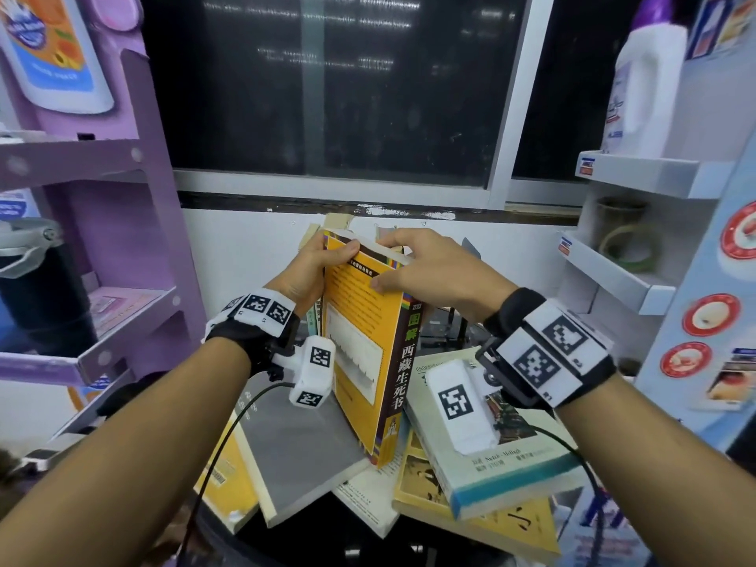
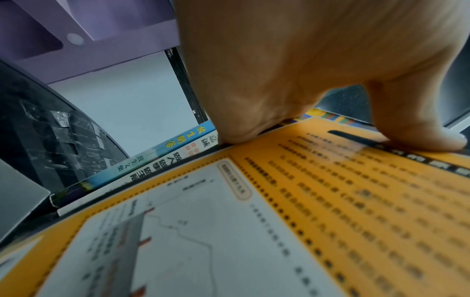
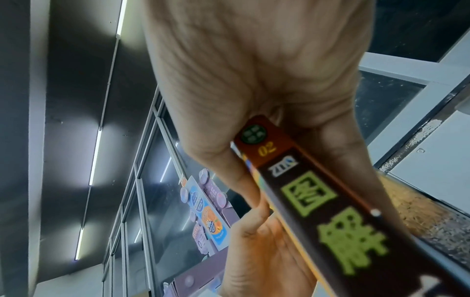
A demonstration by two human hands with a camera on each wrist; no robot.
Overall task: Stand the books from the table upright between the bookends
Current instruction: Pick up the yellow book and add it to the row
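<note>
Bookends hidden behind yellow book [image 1: 360,354]

A thick paperback book with an orange-yellow cover and dark brown spine [image 1: 370,354] stands nearly upright, tilted slightly, its spine lettered in green and white characters. Just left of it, two thin books stand upright: a blue-spined book [image 2: 162,149] and a white-spined book [image 2: 175,160]. Below the orange book, a grey-covered book [image 1: 294,456], a pale green-edged white book [image 1: 503,464] and several yellowish paperbacks [image 1: 515,521] lie flat, overlapping in a loose heap.
</note>
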